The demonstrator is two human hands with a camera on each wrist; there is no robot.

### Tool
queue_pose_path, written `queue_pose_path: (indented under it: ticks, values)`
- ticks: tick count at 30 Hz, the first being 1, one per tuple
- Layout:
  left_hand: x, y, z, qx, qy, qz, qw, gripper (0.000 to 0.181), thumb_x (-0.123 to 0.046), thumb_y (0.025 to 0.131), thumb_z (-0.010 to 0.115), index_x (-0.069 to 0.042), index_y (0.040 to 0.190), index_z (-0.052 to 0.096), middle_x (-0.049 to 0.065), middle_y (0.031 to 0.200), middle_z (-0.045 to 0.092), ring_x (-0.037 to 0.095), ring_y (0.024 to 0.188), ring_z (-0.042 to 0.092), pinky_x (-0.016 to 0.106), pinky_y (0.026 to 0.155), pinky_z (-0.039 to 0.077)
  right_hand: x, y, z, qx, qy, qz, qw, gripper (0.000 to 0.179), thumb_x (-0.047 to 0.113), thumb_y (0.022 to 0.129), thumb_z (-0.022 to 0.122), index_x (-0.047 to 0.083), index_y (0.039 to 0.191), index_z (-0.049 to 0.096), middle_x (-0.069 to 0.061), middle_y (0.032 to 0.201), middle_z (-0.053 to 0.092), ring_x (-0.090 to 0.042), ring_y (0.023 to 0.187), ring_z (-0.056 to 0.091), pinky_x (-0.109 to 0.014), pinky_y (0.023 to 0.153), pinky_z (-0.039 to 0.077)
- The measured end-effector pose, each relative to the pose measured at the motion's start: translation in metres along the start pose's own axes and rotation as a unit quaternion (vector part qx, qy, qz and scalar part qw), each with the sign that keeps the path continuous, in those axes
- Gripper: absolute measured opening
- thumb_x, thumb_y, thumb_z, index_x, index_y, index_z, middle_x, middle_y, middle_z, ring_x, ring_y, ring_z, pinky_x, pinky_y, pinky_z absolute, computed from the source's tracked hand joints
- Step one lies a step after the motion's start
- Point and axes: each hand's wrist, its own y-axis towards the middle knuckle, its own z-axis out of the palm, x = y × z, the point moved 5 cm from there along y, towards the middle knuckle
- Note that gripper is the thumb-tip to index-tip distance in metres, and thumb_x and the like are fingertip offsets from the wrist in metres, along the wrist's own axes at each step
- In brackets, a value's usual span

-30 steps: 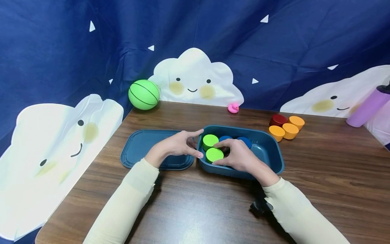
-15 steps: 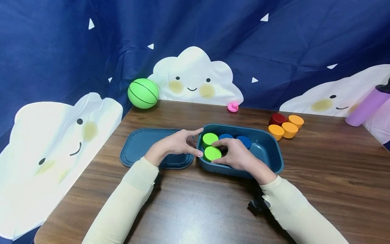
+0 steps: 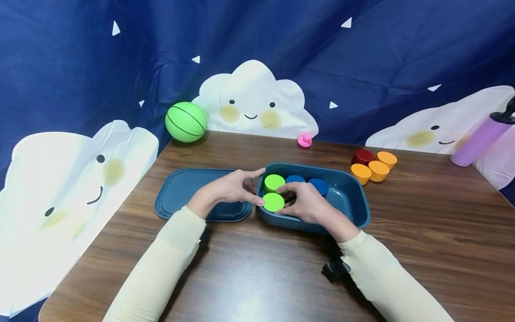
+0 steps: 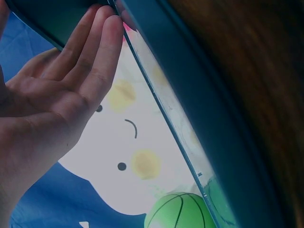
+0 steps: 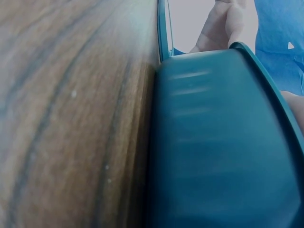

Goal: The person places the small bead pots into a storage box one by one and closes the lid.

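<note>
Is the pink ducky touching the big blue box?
Apart. The head view shows it: the pink ducky sits behind the blue box, with bare brown table between them.

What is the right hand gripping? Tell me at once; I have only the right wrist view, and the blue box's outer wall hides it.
Observer: In the head view, the right hand holds the nearer green disc.
Operator: Report what else shows inside the box.
Observer: A second green disc and two blue discs; the hand may hide more.
Operator: Now tell me what stands outside, by the box's far right corner.
Observer: A group on the table: one red disc and three orange discs.
</note>
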Motion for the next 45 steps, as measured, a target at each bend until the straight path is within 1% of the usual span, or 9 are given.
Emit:
queue_pose_path:
  ticks: [3,6,13,23,32,39,45]
  values:
    - [-0.0012,-0.0002,0.0000,0.001,0.001,-0.001,1.0000,0.095,-0.034,0.088,0.080,-0.029,0.162,0.021,0.013,0.131,0.065,0.023,0.115,0.062,0.034,0.086,0.056,-0.0023,0.0004,0.0003,0.002,0.011,0.004,0.9999,0.051,0.012,0.082,0.084,-0.003,0.127,0.065,-0.017,0.113,0.072,-0.022,0.094,0.073,-0.029,0.079,0.061]
    - [-0.0013,0.0010,0.0002,0.002,0.004,-0.001,1.0000,0.095,-0.034,0.088,0.080,-0.029,0.162,0.021,0.013,0.130,0.065,0.022,0.114,0.062,0.034,0.086,0.056,-0.0031,-0.0001,0.0004,0.004,0.013,0.004,0.9999,0.051,0.012,0.083,0.084,-0.003,0.129,0.065,-0.017,0.115,0.072,-0.023,0.096,0.073,-0.030,0.080,0.060]
    - [-0.0020,0.0019,0.0000,0.002,0.004,0.000,1.0000,0.094,-0.033,0.088,0.080,-0.030,0.162,0.021,0.011,0.128,0.066,0.022,0.113,0.062,0.034,0.085,0.056,0.0005,-0.0021,0.0000,0.006,0.026,0.000,0.9997,0.052,0.009,0.083,0.083,-0.001,0.131,0.064,-0.016,0.120,0.071,-0.024,0.101,0.073,-0.030,0.083,0.060]
    - [-0.0013,0.0026,-0.0007,0.002,-0.003,-0.002,1.0000,0.095,-0.031,0.088,0.080,-0.031,0.162,0.020,0.010,0.127,0.066,0.021,0.113,0.062,0.034,0.085,0.055,0.0015,-0.0017,-0.0006,0.004,0.021,0.002,0.9998,0.054,0.010,0.084,0.082,-0.002,0.133,0.063,-0.016,0.122,0.070,-0.025,0.105,0.072,-0.034,0.087,0.059]
    - [-0.0031,0.0020,-0.0007,0.007,-0.007,0.004,0.9999,0.096,-0.030,0.089,0.080,-0.029,0.162,0.019,0.010,0.125,0.068,0.020,0.112,0.063,0.037,0.083,0.055,0.0028,-0.0021,-0.0011,0.010,0.005,-0.003,0.9999,0.057,0.013,0.086,0.081,-0.002,0.137,0.060,-0.016,0.131,0.067,-0.027,0.111,0.070,-0.041,0.094,0.057]
    - [-0.0031,0.0018,-0.0003,0.007,-0.004,0.006,0.9999,0.096,-0.031,0.089,0.080,-0.028,0.163,0.019,0.011,0.126,0.067,0.021,0.112,0.063,0.034,0.084,0.055,0.0029,-0.0026,-0.0016,0.014,-0.002,-0.001,0.9999,0.058,0.014,0.087,0.080,-0.002,0.138,0.059,-0.016,0.132,0.066,-0.026,0.111,0.070,-0.041,0.095,0.057]
    - [-0.0012,0.0018,0.0008,0.004,-0.004,-0.001,1.0000,0.096,-0.032,0.088,0.080,-0.030,0.162,0.020,0.010,0.126,0.067,0.022,0.117,0.062,0.036,0.088,0.055,0.0023,-0.0017,-0.0003,0.017,0.004,-0.005,0.9998,0.058,0.013,0.086,0.081,-0.001,0.138,0.059,-0.016,0.129,0.068,-0.026,0.110,0.069,-0.036,0.091,0.058]
